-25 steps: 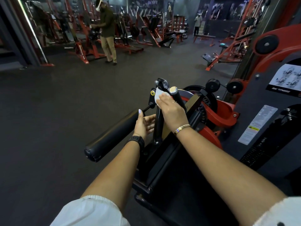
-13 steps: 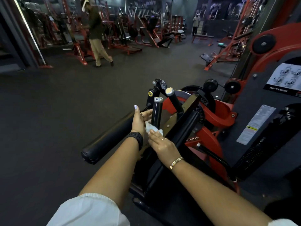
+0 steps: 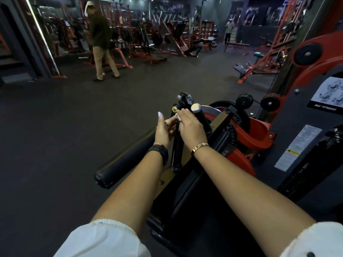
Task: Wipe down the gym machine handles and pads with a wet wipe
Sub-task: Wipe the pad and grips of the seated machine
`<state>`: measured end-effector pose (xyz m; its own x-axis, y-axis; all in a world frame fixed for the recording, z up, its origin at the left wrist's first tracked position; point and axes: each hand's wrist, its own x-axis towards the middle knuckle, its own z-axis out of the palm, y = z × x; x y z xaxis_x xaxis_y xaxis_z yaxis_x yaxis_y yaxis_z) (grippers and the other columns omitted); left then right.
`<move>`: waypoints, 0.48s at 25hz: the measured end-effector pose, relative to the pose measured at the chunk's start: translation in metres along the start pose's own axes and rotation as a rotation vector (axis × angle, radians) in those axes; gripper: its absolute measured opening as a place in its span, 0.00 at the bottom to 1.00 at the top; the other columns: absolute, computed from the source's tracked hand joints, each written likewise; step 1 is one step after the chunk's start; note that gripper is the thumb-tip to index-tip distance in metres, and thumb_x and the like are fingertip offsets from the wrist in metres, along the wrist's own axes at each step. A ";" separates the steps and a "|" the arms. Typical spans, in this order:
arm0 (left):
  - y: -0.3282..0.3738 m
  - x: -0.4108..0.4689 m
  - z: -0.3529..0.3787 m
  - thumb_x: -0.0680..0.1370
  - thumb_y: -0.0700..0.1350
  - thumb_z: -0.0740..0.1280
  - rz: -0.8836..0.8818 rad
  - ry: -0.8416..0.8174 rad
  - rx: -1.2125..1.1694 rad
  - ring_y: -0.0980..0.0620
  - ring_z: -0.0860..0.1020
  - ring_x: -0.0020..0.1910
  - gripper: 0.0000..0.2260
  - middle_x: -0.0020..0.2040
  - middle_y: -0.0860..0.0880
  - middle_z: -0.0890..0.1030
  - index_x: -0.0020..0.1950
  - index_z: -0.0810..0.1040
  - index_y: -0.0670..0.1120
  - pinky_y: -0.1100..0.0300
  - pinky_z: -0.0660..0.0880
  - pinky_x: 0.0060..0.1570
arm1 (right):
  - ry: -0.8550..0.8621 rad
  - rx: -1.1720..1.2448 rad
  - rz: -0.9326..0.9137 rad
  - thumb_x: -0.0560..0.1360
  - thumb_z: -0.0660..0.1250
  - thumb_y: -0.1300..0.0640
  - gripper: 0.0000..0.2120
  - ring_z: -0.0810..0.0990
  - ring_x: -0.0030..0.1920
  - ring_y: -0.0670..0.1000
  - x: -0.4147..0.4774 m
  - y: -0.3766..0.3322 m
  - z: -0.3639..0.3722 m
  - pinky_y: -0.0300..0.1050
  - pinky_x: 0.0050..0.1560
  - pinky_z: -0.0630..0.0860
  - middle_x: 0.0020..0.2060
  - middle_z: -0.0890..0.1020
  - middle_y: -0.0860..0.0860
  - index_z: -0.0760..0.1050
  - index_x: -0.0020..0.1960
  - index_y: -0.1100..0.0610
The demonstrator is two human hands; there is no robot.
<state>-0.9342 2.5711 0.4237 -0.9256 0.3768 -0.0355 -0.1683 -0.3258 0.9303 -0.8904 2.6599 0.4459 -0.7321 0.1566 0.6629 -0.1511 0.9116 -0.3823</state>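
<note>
Dark gym floor [image 3: 78,138]; right hand [image 3: 191,129] clutches wet wipe [image 3: 178,117] against upright handle [image 3: 177,145], left hand [image 3: 164,131] gripping it.

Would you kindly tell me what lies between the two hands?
In the head view, an upright black handle stands between left hand and right hand, the wipe near its top.

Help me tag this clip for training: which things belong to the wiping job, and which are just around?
Job: wet wipe in the right hand; left hand beside it; upright handle; chrome-capped handle; roller pad.

Just around: person in the background; instruction placard; warning sticker; red machines behind.
</note>
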 end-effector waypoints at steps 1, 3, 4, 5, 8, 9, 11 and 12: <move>0.005 0.000 0.002 0.79 0.65 0.40 0.014 -0.025 0.009 0.40 0.73 0.65 0.37 0.60 0.34 0.77 0.68 0.73 0.39 0.47 0.65 0.69 | -0.056 -0.028 0.008 0.76 0.59 0.66 0.15 0.73 0.65 0.57 0.003 -0.003 0.000 0.51 0.63 0.72 0.60 0.78 0.60 0.77 0.60 0.63; 0.010 0.004 0.002 0.78 0.67 0.45 0.046 -0.091 0.023 0.39 0.71 0.66 0.37 0.60 0.33 0.76 0.67 0.74 0.40 0.47 0.65 0.68 | -0.155 -0.044 0.062 0.77 0.58 0.62 0.14 0.74 0.63 0.57 0.016 -0.007 -0.003 0.47 0.57 0.70 0.58 0.78 0.58 0.77 0.59 0.60; 0.010 0.008 0.000 0.78 0.66 0.47 0.069 -0.116 0.049 0.40 0.74 0.64 0.34 0.59 0.36 0.79 0.64 0.77 0.43 0.48 0.69 0.66 | -0.182 -0.038 0.110 0.77 0.57 0.59 0.13 0.76 0.58 0.58 0.021 -0.008 -0.005 0.46 0.52 0.71 0.55 0.79 0.57 0.77 0.57 0.59; 0.009 0.011 -0.002 0.79 0.64 0.50 0.096 -0.114 0.107 0.44 0.77 0.61 0.29 0.56 0.41 0.81 0.60 0.80 0.46 0.50 0.72 0.63 | -0.170 -0.030 0.171 0.77 0.58 0.57 0.12 0.77 0.54 0.58 0.023 -0.008 -0.006 0.45 0.48 0.70 0.52 0.80 0.57 0.77 0.55 0.58; 0.002 0.023 -0.009 0.81 0.51 0.57 0.268 -0.169 0.352 0.49 0.78 0.58 0.16 0.54 0.45 0.83 0.56 0.81 0.45 0.51 0.72 0.61 | 0.107 -0.082 0.214 0.77 0.59 0.57 0.13 0.79 0.53 0.55 0.001 -0.014 0.001 0.44 0.51 0.72 0.51 0.82 0.56 0.79 0.56 0.59; 0.002 0.025 -0.015 0.80 0.50 0.57 0.374 -0.204 0.473 0.50 0.77 0.60 0.17 0.58 0.44 0.81 0.60 0.80 0.42 0.52 0.71 0.63 | 0.201 -0.118 0.123 0.76 0.59 0.60 0.14 0.79 0.56 0.54 -0.009 -0.015 0.009 0.43 0.57 0.72 0.54 0.82 0.56 0.79 0.57 0.61; 0.006 0.037 -0.035 0.81 0.47 0.56 0.682 -0.305 0.785 0.54 0.72 0.65 0.19 0.64 0.43 0.77 0.66 0.74 0.38 0.57 0.67 0.66 | 0.287 -0.183 -0.101 0.75 0.59 0.65 0.15 0.77 0.61 0.53 -0.016 -0.005 0.021 0.45 0.65 0.70 0.58 0.80 0.58 0.78 0.58 0.65; 0.009 0.047 -0.046 0.81 0.46 0.55 0.855 -0.402 0.933 0.52 0.69 0.68 0.20 0.67 0.42 0.73 0.69 0.70 0.37 0.58 0.65 0.68 | 0.305 -0.203 -0.127 0.75 0.59 0.67 0.16 0.76 0.62 0.53 -0.014 -0.002 0.024 0.46 0.66 0.69 0.59 0.79 0.58 0.78 0.59 0.65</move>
<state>-0.9952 2.5457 0.4136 -0.4317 0.6338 0.6417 0.8568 0.0657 0.5115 -0.8956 2.6464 0.4217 -0.4806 0.1158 0.8693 -0.0712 0.9828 -0.1703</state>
